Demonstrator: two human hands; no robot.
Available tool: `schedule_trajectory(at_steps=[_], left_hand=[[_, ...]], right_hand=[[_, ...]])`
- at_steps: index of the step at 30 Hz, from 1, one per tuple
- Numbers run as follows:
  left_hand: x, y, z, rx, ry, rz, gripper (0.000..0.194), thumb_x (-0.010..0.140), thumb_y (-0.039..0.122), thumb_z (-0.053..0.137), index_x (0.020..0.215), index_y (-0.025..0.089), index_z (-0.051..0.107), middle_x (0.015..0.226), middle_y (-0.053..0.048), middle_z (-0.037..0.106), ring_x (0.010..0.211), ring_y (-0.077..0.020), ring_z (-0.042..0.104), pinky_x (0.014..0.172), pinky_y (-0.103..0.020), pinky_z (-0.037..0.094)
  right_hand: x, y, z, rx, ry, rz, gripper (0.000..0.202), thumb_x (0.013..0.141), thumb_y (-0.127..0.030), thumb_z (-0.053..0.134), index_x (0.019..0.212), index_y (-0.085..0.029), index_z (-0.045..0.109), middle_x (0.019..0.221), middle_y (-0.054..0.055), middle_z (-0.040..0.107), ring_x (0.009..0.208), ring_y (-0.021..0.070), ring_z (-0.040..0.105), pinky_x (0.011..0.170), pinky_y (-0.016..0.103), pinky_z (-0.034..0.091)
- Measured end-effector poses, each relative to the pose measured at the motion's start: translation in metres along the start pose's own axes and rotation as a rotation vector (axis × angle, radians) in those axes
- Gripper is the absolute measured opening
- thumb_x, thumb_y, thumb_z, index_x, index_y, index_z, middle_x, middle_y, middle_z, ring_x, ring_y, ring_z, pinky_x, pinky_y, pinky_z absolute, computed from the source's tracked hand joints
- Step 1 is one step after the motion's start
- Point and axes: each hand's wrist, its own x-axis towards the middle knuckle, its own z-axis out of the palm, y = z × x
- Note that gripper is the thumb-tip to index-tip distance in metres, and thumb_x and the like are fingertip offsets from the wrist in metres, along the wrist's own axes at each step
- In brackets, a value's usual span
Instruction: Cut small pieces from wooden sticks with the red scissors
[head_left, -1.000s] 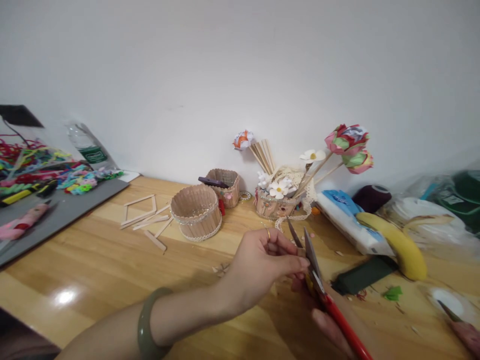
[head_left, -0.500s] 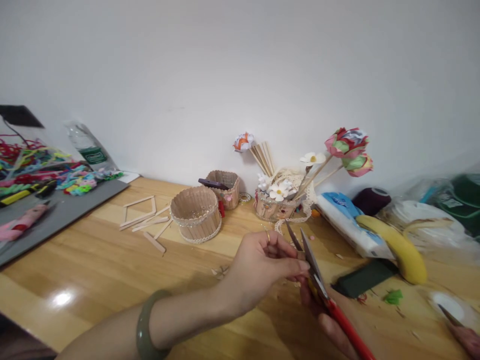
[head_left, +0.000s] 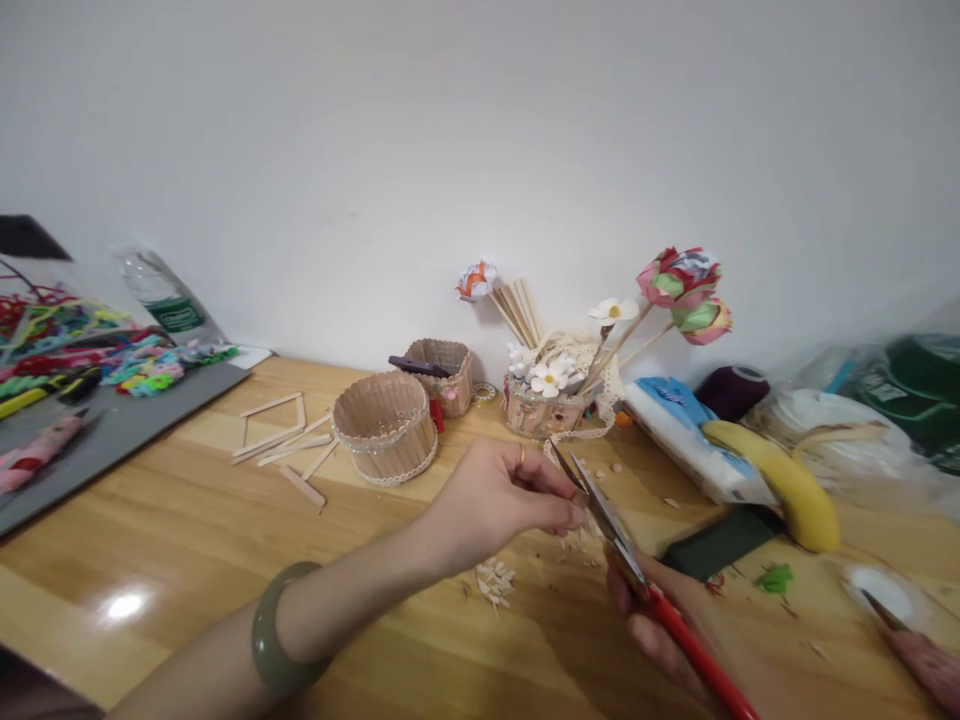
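My left hand (head_left: 499, 500), with a ring and a green bangle, pinches a small tan piece (head_left: 580, 497), probably a bit of craft stick; the fingers mostly hide it. My right hand (head_left: 667, 625) is wrapped round the red handles of a pair of scissors (head_left: 611, 520). The blades stand apart and point away from me, close beside the left fingertips and the tan piece. Beneath the hands, pale wood clippings (head_left: 495, 582) lie in a small heap on the table (head_left: 360, 600).
Round stick basket (head_left: 386, 445), smaller basket (head_left: 454, 385) and flower basket (head_left: 540, 415) stand near the wall. Craft sticks (head_left: 274, 435) lie left. To the right are a tissue pack (head_left: 675, 420), a banana (head_left: 780, 480) and a pointed tool (head_left: 915, 650). A grey board (head_left: 150, 430) holds bright trimmings.
Both hands and the scissors have shifted slightly left in view. The scissor blades remain apart near the left fingertips. More of the clippings heap is now visible beneath the left hand.
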Motion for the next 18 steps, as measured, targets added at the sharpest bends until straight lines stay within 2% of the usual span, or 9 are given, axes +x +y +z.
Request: schedule_trajectory(at_steps=[2, 6, 10, 15, 18], left_hand=[[0.001, 0.002, -0.002, 0.031, -0.018, -0.004, 0.01, 0.05, 0.01, 0.073, 0.055, 0.011, 0.064, 0.05, 0.003, 0.062, 0.049, -0.0063, 0.053, 0.054, -0.02, 0.041], [0.002, 0.008, -0.004, 0.083, -0.003, -0.041, 0.008, 0.051, 0.007, 0.071, 0.055, 0.012, 0.066, 0.049, 0.004, 0.061, 0.049, -0.0054, 0.053, 0.054, -0.018, 0.04], [0.003, 0.008, -0.007, 0.126, -0.007, -0.039, 0.007, 0.052, 0.008, 0.071, 0.056, 0.012, 0.067, 0.05, 0.004, 0.061, 0.05, -0.0054, 0.053, 0.055, -0.019, 0.041], [0.006, 0.007, -0.01, 0.154, -0.019, -0.019, 0.007, 0.053, 0.011, 0.072, 0.059, 0.013, 0.069, 0.053, 0.003, 0.062, 0.052, -0.0056, 0.053, 0.056, -0.019, 0.041], [0.007, 0.007, -0.011, 0.154, -0.005, -0.005, 0.005, 0.054, 0.012, 0.071, 0.058, 0.013, 0.069, 0.053, 0.003, 0.062, 0.052, -0.0057, 0.052, 0.057, -0.019, 0.041]], right_hand=[[0.001, -0.005, -0.003, -0.003, -0.013, 0.011, 0.065, 0.061, -0.087, 0.038, 0.064, -0.022, 0.039, 0.057, -0.003, 0.037, 0.052, 0.013, 0.029, 0.048, 0.026, 0.022], [0.0, -0.005, -0.007, -0.106, -0.136, 0.047, 0.065, 0.065, -0.086, 0.032, 0.065, -0.022, 0.038, 0.058, -0.004, 0.036, 0.052, 0.0129, 0.03, 0.047, 0.025, 0.025], [-0.002, -0.002, -0.006, -0.153, -0.076, 0.122, 0.067, 0.064, -0.088, 0.026, 0.065, -0.022, 0.038, 0.058, -0.004, 0.035, 0.052, 0.0124, 0.03, 0.046, 0.025, 0.029], [-0.001, -0.004, -0.009, -0.123, -0.114, 0.11, 0.067, 0.062, -0.089, 0.03, 0.065, -0.022, 0.039, 0.057, -0.005, 0.032, 0.051, 0.0124, 0.029, 0.044, 0.024, 0.027], [0.001, -0.002, -0.013, -0.127, -0.123, 0.115, 0.061, 0.065, -0.081, 0.042, 0.067, -0.021, 0.049, 0.058, -0.002, 0.041, 0.052, 0.0141, 0.036, 0.047, 0.026, 0.033]])
